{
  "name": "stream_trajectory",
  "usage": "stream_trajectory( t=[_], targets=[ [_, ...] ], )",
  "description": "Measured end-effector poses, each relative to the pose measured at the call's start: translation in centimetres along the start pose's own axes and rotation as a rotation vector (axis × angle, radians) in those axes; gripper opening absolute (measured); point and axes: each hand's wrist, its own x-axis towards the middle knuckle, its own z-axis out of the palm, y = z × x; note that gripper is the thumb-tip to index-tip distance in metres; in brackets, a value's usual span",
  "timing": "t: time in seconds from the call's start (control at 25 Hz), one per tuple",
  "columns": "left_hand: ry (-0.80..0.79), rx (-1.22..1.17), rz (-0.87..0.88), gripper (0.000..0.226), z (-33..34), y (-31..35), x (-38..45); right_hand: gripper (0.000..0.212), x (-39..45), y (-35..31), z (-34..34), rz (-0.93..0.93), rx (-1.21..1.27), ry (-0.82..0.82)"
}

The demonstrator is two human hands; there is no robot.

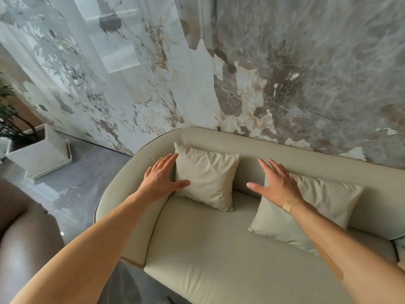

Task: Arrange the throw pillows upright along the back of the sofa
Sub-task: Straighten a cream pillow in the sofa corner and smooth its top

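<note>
- Left hand (161,178): fingers spread wide; thumb touching left cushion (206,177), upright against sofa (219,249) backrest at 11 o'clock
- Right hand (275,183): splayed wide, holding nothing; above right cushion (328,207), leaning at 2 o'clock
- White planter (39,154) at 9 o'clock; contains a plant (8,119)

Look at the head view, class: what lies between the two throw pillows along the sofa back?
Only bare sofa backrest lies between the left pillow and right pillow; the right hand hovers in front of that gap.
</note>
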Motion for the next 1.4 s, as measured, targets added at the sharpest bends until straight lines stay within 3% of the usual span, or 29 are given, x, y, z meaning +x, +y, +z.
stream_trajectory(
  t=[0.32, 0.52, 0.8, 1.0, 1.2, 1.4],
  targets=[
    [-0.101, -0.038, 0.134, 0.104, -0.9, -11.1, 10.1, 0.089, 5.1, -7.7, 5.9, 0.180, -0.018, 0.059],
    [-0.147, -0.048, 0.173, 0.100, 0.8, -13.9, 15.1, 0.087, 10.0, -9.5, 8.1, 0.213, -0.054, 0.097],
    [-0.178, -0.009, 0.111, 0.090, 7.5, -16.2, 24.7, 0.082, 20.5, -5.9, 13.0, 0.213, -0.071, 0.043],
    [-0.147, 0.028, -0.030, 0.059, 12.2, -17.6, 31.9, 0.071, 27.5, -0.8, 15.9, 0.221, -0.095, -0.010],
    [-0.324, 0.206, -0.054, 0.057, 15.4, -19.7, 37.0, 0.051, 31.8, 2.1, 17.2, 0.162, -0.204, -0.059],
    [-0.182, 0.195, -0.031, 0.038, 16.5, -20.3, 39.3, 0.026, 33.6, 2.9, 18.2, 0.127, -0.285, -0.025]
  ],
)
